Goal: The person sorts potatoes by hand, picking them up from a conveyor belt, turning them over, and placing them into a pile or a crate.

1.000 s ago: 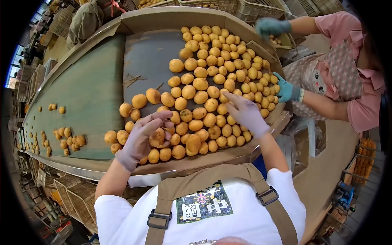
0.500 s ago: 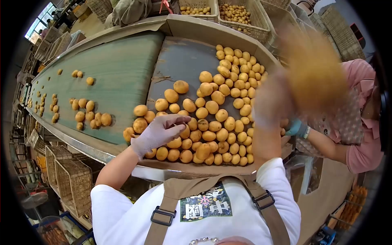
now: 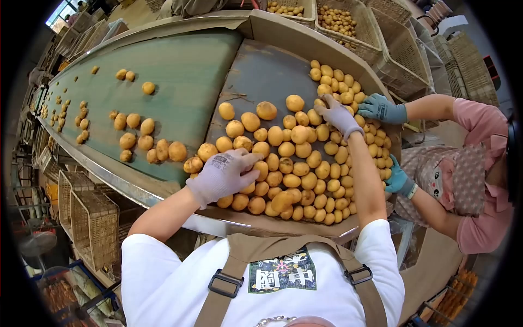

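Observation:
Many yellow potatoes [image 3: 299, 134] lie crowded on the grey sorting surface [image 3: 261, 71] in front of me. My left hand [image 3: 223, 173], in a thin pale glove, rests at the left side of the pile with thumb and fingers apart, fingertips against potatoes. Farther right, my right hand [image 3: 341, 117], gloved alike, reaches over the pile. Its fingers stretch down onto potatoes near the far side; no potato is plainly gripped in it. A large, knobbly potato [image 3: 282, 201] lies on top near the front edge.
A green conveyor belt [image 3: 180, 65] with scattered potatoes adjoins on the left. At the right, a co-worker's blue-gloved hands [image 3: 384, 108] touch the pile's edge. Crates [image 3: 348, 41] stand behind the raised rim; a woven basket [image 3: 95, 229] is at lower left.
My right hand, raised and blurred before, has come down onto the potatoes. The blurred yellow-brown thing beside it is gone from view. Both co-worker's hands now show. The view has shifted.

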Demonstrator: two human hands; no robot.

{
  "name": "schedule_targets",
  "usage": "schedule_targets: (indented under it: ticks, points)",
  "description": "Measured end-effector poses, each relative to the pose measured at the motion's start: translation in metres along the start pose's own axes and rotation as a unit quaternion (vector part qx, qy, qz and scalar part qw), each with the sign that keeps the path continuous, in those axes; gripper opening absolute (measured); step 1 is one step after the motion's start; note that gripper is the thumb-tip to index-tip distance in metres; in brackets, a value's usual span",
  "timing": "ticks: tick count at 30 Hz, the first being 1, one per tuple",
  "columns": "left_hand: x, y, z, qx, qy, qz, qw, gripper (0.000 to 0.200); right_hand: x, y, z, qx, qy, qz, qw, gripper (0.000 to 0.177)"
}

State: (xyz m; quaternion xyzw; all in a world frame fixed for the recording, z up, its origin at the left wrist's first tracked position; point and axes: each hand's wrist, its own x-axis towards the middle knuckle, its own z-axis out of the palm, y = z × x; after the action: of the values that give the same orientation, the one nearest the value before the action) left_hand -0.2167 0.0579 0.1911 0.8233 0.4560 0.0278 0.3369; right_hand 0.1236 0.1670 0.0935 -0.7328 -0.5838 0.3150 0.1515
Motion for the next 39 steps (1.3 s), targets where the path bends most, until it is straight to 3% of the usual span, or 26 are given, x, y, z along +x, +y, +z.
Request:
schedule_targets:
  ticks: [3, 4, 5, 6, 7, 8, 9, 11, 12, 15, 16, 19, 20, 21, 23, 26, 28, 30, 31, 32, 33, 34, 36, 39]
  points:
    - [0.0, -0.017, -0.005, 0.104, 0.155, 0.116, 0.976, 0.036, -0.002, 0.006, 0.022, 0.099, 0.091, -0.034, 0.99, 0.054]
    - [0.001, -0.022, -0.008, 0.114, 0.179, 0.123, 0.969, 0.048, -0.008, 0.005, 0.026, 0.214, 0.106, -0.046, 0.97, 0.044]
    - [0.002, -0.023, -0.011, -0.072, 0.168, 0.101, 0.978, 0.052, -0.036, -0.025, 0.015, 0.337, 0.084, -0.026, 0.938, 0.037]
    - [0.003, -0.019, -0.013, -0.256, 0.153, 0.077, 0.951, 0.055, -0.051, -0.044, 0.017, 0.395, 0.078, -0.082, 0.912, 0.037]
    - [0.004, -0.015, -0.016, -0.432, 0.131, 0.048, 0.891, 0.059, -0.074, -0.07, 0.008, 0.401, -0.027, -0.117, 0.908, 0.04]
    - [0.006, -0.008, -0.025, -0.596, 0.082, -0.076, 0.795, 0.065, -0.089, -0.097, 0.011, 0.409, -0.07, -0.165, 0.895, 0.04]
    - [0.004, -0.01, -0.03, -0.738, 0.034, -0.087, 0.669, 0.057, -0.097, -0.117, 0.017, 0.415, -0.11, -0.212, 0.878, 0.04]
    - [0.007, -0.035, -0.047, -0.795, -0.07, -0.114, 0.591, 0.045, -0.07, -0.129, 0.033, 0.206, -0.029, -0.306, 0.929, 0.04]
    - [0.008, -0.043, -0.049, -0.79, -0.045, -0.101, 0.603, 0.041, -0.054, -0.132, 0.042, 0.094, 0.013, -0.348, 0.933, 0.041]
    - [0.001, -0.044, -0.058, -0.774, 0.055, -0.086, 0.624, 0.028, -0.039, -0.147, 0.073, -0.097, 0.01, -0.379, 0.92, 0.045]
    - [-0.003, -0.046, -0.065, -0.77, 0.079, -0.087, 0.627, 0.029, -0.035, -0.153, 0.076, -0.135, -0.043, -0.285, 0.948, 0.044]
    - [-0.01, -0.062, -0.076, -0.741, 0.161, -0.049, 0.65, 0.029, -0.038, -0.148, 0.085, 0.184, 0.01, -0.285, 0.941, 0.044]
    - [-0.012, -0.066, -0.08, -0.734, 0.182, -0.031, 0.653, 0.03, -0.064, -0.17, 0.064, 0.284, 0.056, -0.32, 0.902, 0.044]
    - [-0.014, -0.068, -0.082, -0.728, 0.201, -0.017, 0.656, 0.03, -0.074, -0.183, 0.045, 0.312, 0.144, -0.46, 0.819, 0.048]
    - [-0.018, -0.076, -0.09, -0.731, 0.183, -0.001, 0.657, 0.033, -0.094, -0.219, 0.01, 0.37, 0.201, -0.506, 0.753, 0.049]
    - [-0.023, -0.084, -0.098, -0.741, 0.154, -0.015, 0.653, 0.033, -0.028, -0.253, -0.048, 0.106, 0.35, -0.424, 0.829, 0.038]
    - [-0.023, -0.095, -0.101, -0.74, 0.136, -0.001, 0.658, 0.036, -0.021, -0.249, -0.046, 0.028, 0.385, -0.457, 0.802, 0.036]
    - [-0.025, -0.097, -0.108, -0.729, 0.167, 0.007, 0.664, 0.034, -0.016, -0.231, -0.014, 0.047, 0.363, -0.607, 0.706, 0.04]
    - [-0.027, -0.1, -0.11, -0.73, 0.184, 0.012, 0.658, 0.033, -0.05, -0.218, 0.004, 0.047, 0.198, -0.488, 0.849, 0.047]
    - [-0.03, -0.102, -0.11, -0.74, 0.183, 0.024, 0.647, 0.033, -0.06, -0.201, 0.031, 0.007, 0.188, -0.533, 0.825, 0.049]
    - [-0.031, -0.106, -0.114, -0.747, 0.181, 0.037, 0.639, 0.032, -0.077, -0.183, 0.051, -0.07, 0.105, -0.502, 0.856, 0.047]
    - [-0.033, -0.111, -0.12, -0.753, 0.178, 0.05, 0.631, 0.032, -0.081, -0.158, 0.072, -0.151, 0.08, -0.47, 0.866, 0.042]
    - [-0.035, -0.113, -0.125, -0.752, 0.185, 0.044, 0.631, 0.031, -0.079, -0.154, 0.066, -0.137, 0.092, -0.321, 0.933, 0.037]
    - [-0.038, -0.109, -0.13, -0.742, 0.19, 0.013, 0.643, 0.031, -0.087, -0.174, 0.066, -0.199, 0.175, -0.357, 0.896, 0.033]
